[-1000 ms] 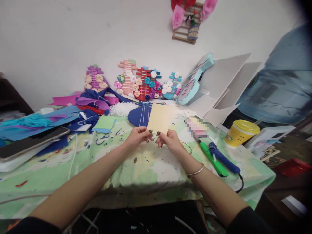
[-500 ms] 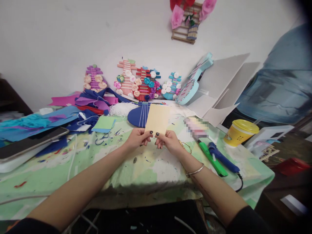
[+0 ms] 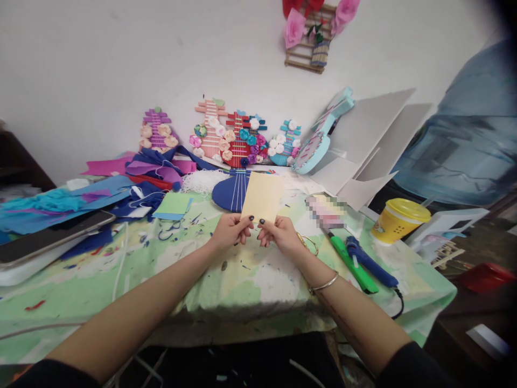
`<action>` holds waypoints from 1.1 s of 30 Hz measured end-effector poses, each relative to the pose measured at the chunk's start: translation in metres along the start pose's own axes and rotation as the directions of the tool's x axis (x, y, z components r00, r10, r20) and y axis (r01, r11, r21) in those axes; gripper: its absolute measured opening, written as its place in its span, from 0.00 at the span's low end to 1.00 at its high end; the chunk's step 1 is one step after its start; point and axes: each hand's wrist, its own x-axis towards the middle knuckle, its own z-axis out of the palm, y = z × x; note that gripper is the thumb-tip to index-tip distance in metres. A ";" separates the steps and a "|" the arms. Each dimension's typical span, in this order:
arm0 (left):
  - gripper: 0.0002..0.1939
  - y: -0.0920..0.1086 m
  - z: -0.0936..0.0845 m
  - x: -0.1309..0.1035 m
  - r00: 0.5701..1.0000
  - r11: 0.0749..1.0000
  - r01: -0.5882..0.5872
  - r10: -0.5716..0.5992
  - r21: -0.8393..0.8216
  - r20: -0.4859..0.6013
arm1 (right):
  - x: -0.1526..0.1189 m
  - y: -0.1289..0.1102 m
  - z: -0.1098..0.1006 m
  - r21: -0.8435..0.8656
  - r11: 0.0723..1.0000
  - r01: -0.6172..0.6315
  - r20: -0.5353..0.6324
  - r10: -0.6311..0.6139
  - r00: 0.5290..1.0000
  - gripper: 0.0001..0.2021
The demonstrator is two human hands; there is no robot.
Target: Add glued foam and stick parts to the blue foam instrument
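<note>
A pale yellow sheet of paper (image 3: 263, 195) is held up above the table by its near edge. My left hand (image 3: 232, 231) pinches the lower left corner between thumb and fingers. The lower right part is gripped the same way by my right hand (image 3: 278, 234). Just behind the sheet lies a blue lute-shaped piece (image 3: 226, 193) with white strings, partly hidden by the paper. Scissors with yellow handles (image 3: 310, 245) rest beside my right wrist.
To the right lie a green utility knife (image 3: 353, 264), a blue glue gun (image 3: 371, 262) and a yellow cup (image 3: 399, 221). Green paper squares (image 3: 172, 203), white string (image 3: 204, 181) and a phone (image 3: 52, 237) are on the left. Decorated lutes (image 3: 237, 140) stand along the wall.
Almost nothing differs. The whole view has shifted very slightly, and both hands keep the yellow paper in the same place.
</note>
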 end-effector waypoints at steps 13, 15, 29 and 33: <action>0.11 -0.005 -0.003 0.004 0.990 0.991 0.074 -0.060 -0.111 0.128 | -0.002 -0.002 -0.001 -0.052 0.999 0.015 -0.003 -0.015 1.000 0.13; 0.10 -0.005 -0.004 0.004 0.989 0.991 0.080 -0.066 -0.107 0.129 | -0.003 -0.002 -0.001 -0.063 0.998 0.017 0.023 -0.016 1.000 0.13; 0.12 -0.003 -0.004 0.001 0.989 0.994 0.089 -0.080 -0.069 0.120 | -0.002 -0.001 0.000 -0.024 1.000 0.011 0.050 -0.009 0.999 0.11; 0.14 -0.003 -0.002 0.003 0.989 0.989 0.056 -0.035 -0.140 0.145 | -0.002 -0.002 0.001 0.027 0.999 0.019 -0.013 -0.019 1.000 0.10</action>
